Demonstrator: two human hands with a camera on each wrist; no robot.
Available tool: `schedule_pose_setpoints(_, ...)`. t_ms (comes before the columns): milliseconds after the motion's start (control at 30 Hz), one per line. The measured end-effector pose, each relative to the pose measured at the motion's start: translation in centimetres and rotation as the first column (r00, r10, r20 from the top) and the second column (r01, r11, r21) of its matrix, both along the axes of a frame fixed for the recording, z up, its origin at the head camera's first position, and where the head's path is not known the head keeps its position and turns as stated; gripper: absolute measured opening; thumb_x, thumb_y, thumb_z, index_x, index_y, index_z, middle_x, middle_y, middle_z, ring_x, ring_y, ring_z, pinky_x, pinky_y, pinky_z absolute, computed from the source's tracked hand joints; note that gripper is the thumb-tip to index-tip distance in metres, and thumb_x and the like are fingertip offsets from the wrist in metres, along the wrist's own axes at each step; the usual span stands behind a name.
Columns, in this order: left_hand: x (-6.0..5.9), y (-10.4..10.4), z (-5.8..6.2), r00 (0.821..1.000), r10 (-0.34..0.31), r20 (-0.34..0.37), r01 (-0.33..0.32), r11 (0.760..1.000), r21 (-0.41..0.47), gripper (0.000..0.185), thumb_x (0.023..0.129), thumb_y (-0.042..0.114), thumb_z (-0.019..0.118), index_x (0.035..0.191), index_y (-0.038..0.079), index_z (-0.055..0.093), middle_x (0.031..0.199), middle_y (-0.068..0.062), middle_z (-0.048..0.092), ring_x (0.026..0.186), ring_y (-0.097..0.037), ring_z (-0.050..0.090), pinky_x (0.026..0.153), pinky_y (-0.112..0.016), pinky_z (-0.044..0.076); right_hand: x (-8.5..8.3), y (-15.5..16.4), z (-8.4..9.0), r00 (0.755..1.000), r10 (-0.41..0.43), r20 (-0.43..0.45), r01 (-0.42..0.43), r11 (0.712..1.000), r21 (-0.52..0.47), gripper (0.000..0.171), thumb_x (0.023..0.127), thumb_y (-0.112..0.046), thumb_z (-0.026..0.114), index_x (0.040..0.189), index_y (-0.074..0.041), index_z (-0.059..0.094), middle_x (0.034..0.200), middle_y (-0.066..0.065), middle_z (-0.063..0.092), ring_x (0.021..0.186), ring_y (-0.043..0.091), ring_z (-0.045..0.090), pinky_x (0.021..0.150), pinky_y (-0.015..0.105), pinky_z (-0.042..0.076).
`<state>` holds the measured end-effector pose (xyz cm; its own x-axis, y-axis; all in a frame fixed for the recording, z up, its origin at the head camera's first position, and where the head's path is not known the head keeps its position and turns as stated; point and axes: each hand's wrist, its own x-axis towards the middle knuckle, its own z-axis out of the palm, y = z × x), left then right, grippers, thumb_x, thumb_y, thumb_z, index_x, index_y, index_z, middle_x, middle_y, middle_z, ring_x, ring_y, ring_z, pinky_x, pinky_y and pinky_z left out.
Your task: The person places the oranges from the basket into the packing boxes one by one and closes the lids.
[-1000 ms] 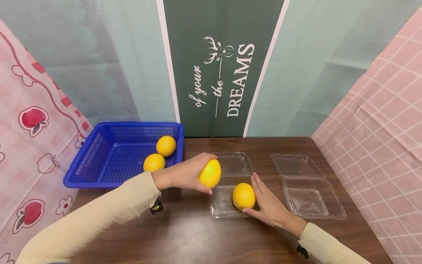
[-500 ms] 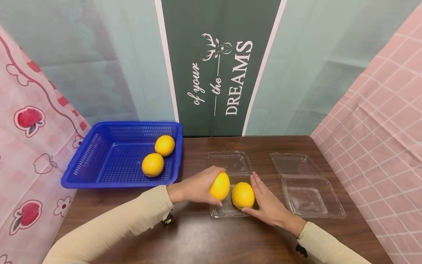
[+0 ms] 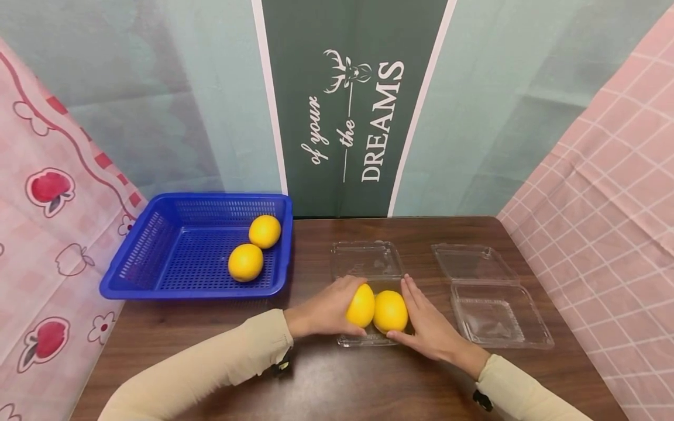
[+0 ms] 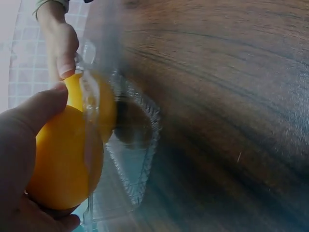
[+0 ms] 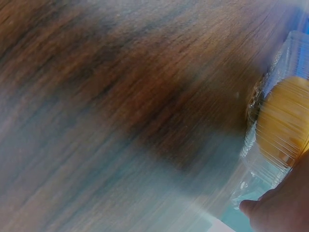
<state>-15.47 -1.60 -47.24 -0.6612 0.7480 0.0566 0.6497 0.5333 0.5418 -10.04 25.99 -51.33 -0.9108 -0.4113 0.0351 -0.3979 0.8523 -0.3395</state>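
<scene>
Fruit, round, yellow (image 3: 360, 306): my left hand (image 3: 326, 310) is gripping it, partly inside the clear hinged plastic box (image 3: 363, 341), just left of a second round yellow fruit (image 3: 390, 311); my right hand (image 3: 429, 326), straight-fingered, is lying along the box's right wall.

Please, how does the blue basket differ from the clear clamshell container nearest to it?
The blue basket is opaque and slotted, while the clamshell container is clear. The blue basket looks larger than the clamshell container. The blue basket shows no lid; the clamshell container's lid is open. Both contain at least one orange.
</scene>
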Motion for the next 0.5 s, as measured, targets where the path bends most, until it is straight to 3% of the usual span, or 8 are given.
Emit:
schedule_pose_setpoints(267,0.6,0.5,-1.1,0.988,-0.017,-0.156,0.006,0.998,-0.068,0.104,0.073,0.056,0.087,0.148,0.002,0.042,0.14,-0.012,0.055,0.129,-0.027,0.051,0.117,-0.045,0.034,0.2,0.0,-0.4,1.0,-0.007,0.002,0.007,1.0,0.0,0.113,0.091,-0.066,0.063,0.16,0.006,0.01,0.166,0.027,0.007,0.151,0.042,0.02,0.115,0.058,0.031)
schedule_pose_setpoints(500,0.8,0.5,-1.4,0.985,0.001,-0.174,-0.011,0.998,-0.061,0.105,0.073,0.058,0.087,0.149,0.001,0.042,0.141,-0.012,0.054,0.13,-0.028,0.049,0.118,-0.045,0.033,0.2,0.1,-0.4,1.0,-0.012,0.013,0.012,1.0,-0.005,0.112,0.091,-0.066,0.062,0.16,0.005,0.009,0.167,0.027,0.007,0.151,0.042,0.02,0.115,0.058,0.031)
